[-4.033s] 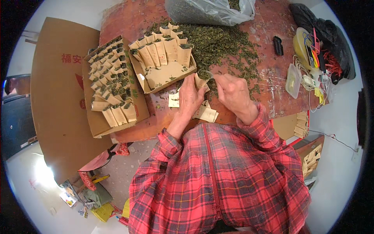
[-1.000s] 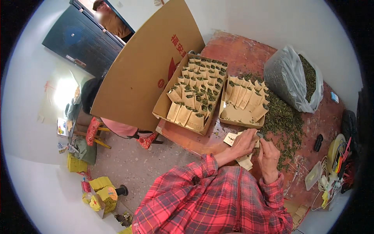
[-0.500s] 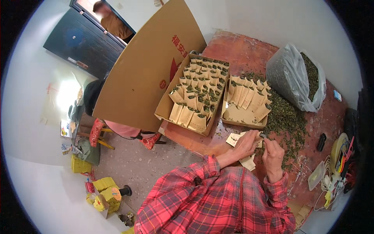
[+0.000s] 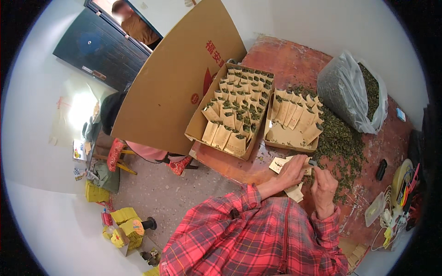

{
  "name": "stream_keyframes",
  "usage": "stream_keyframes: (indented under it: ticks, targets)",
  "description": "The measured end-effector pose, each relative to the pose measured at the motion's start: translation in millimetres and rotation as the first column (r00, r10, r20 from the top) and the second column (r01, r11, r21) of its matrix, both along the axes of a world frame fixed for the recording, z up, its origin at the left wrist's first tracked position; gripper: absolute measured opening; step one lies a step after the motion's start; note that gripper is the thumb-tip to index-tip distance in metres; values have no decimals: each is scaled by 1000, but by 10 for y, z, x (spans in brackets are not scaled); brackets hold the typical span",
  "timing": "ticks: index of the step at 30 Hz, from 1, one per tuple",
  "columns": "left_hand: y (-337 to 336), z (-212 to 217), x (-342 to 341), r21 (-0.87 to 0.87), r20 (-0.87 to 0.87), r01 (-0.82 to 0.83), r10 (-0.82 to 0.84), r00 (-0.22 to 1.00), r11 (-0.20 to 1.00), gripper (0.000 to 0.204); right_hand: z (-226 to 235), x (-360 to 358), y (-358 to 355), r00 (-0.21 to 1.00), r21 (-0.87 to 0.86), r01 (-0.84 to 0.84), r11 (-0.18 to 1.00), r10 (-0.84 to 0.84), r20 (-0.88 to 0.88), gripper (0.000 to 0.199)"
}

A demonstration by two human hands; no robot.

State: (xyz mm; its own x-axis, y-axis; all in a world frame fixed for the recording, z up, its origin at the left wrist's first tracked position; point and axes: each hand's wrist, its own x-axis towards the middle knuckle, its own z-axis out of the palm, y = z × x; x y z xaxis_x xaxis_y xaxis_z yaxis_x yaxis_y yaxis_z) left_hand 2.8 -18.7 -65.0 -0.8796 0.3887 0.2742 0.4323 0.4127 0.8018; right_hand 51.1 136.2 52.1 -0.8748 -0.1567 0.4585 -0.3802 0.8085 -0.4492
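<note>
My left hand (image 4: 292,173) is closed over a small tan paper packet, mostly hidden by the fingers. Close beside it, my right hand (image 4: 325,186) pinches a small grey scoop-like tool (image 4: 312,163), whose end is at the packet's mouth; its exact shape is too small to tell. Flat paper packets (image 4: 295,193) lie under and around my left hand. Just beyond the hands stands a shallow carton (image 4: 290,138), partly lined with upright packets holding dark green dried leaves. A heap of the same loose leaves (image 4: 340,140) spreads over the red table to the right.
A larger carton (image 4: 193,130) full of filled packets stands left of the shallow one, beside a tall cardboard panel (image 4: 170,87). A clear plastic bag (image 4: 338,92) of leaves stands far right. Tape and tools (image 4: 401,179) crowd the right edge. A person (image 4: 136,27) is at the doorway.
The grey tool has shifted slightly at the packet's mouth, and my right fingers have moved a little with it. My left hand keeps its grip. The whole view has shifted slightly.
</note>
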Motion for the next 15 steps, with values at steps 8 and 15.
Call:
stream_keyframes:
  ticks: [8, 15]
  targets:
    - [-6, 59, 55, -15, 40, 3, -3, 999, 1000, 55, 7, 60, -12, 998, -46, 42, 998, -44, -36, 22]
    - [38, -75, 91, 33, -24, -47, 47, 999, 998, 54, -6, 93, 7, 998, -43, 39, 998, -42, -55, 24]
